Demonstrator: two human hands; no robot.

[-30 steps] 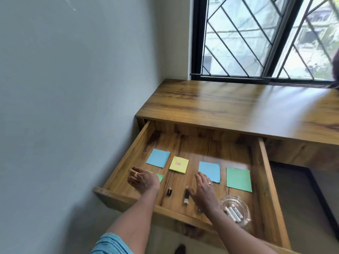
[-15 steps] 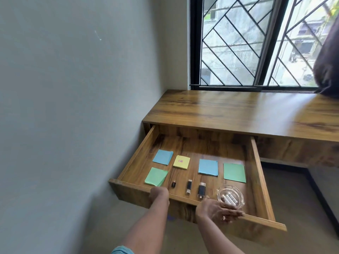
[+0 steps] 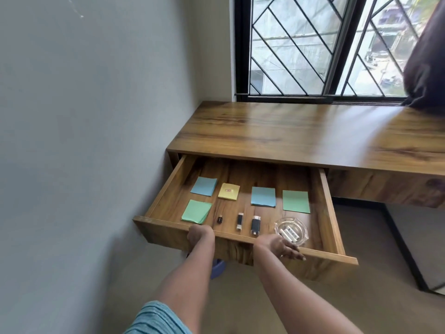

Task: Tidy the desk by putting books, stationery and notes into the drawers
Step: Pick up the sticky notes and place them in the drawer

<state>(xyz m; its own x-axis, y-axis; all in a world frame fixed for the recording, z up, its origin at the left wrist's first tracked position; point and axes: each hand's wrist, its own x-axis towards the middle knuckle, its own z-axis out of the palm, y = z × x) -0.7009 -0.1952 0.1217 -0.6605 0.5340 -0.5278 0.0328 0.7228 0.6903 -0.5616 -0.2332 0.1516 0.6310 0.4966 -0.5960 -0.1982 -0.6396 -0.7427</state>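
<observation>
Drawer [image 3: 313, 266]: left grip [image 3: 199, 233] grasps its front, right grip [image 3: 277, 245] rests released (yellow note [image 3: 229, 191] illegible).

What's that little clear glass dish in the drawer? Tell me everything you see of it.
The small clear glass dish is low and thick-walled with a faceted rim, like an ashtray. It sits upright on the floor of the open wooden drawer, front right, to the right of a dark stick-shaped gadget. A few white cylinders lie side by side inside it. The right hand rests on the drawer's front edge just before it, apparently not touching.
</observation>
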